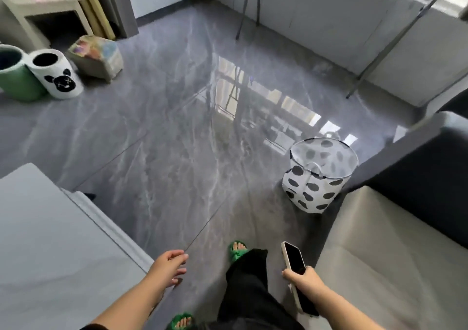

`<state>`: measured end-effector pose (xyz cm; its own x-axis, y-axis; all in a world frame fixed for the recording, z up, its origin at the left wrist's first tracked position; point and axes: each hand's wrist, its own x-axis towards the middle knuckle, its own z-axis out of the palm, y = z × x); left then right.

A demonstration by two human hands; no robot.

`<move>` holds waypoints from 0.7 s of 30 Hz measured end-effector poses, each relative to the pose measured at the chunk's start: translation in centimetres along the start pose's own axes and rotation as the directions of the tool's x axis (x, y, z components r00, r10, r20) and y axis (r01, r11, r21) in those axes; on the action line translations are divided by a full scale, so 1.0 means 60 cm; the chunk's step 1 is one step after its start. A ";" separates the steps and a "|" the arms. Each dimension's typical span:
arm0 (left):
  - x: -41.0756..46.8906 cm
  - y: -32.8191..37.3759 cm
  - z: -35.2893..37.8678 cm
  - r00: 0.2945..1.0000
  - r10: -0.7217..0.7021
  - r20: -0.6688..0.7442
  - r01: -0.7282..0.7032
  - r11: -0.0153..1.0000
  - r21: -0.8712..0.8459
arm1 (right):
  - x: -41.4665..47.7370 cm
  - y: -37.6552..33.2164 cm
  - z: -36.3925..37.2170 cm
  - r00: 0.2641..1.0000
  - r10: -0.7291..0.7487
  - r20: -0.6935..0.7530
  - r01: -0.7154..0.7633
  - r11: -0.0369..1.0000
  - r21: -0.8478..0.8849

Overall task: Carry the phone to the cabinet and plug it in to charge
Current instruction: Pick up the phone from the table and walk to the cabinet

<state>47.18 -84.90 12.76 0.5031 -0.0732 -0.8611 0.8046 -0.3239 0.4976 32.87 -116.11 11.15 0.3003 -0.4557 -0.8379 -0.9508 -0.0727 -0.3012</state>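
Carrying stage: the right hand [305, 280] has its grip clamped on the phone [295, 261], screen up, above the floor [177, 127]; the left hand [168, 267] hangs free, fingers apart. A firm hold and a level phone would suit the walk; no cabinet can be identified here.

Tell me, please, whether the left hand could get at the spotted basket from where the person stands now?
Probably not: the left hand hangs empty beside the grey table, and the spotted basket stands ahead on the person's right, across open floor.

Right hand [305, 280] gripping dark-screened phone [295, 260], left hand [168, 269] empty, glossy grey floor [177, 127]
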 end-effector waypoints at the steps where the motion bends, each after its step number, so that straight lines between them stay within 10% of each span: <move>1: 0.009 0.014 0.007 0.999 -0.020 -0.033 0.019 0.999 -0.047 | 0.018 -0.034 -0.012 1.000 -0.003 0.023 0.004 0.998 -0.070; 7: 0.040 0.049 0.003 0.952 -0.191 -0.238 0.089 0.919 -0.385 | 0.102 -0.260 0.010 0.963 -0.092 0.253 0.199 0.877 -0.438; 21: 0.159 0.184 -0.233 0.881 -0.315 -0.353 0.040 0.794 -0.607 | 0.135 -0.806 0.282 0.842 -0.227 0.489 0.503 0.658 -0.560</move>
<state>65.26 -76.01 11.46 0.3013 0.3709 -0.8784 0.8503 0.3123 0.4235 82.55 -101.28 11.23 0.5058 0.0666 -0.8601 -0.5178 -0.7740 -0.3645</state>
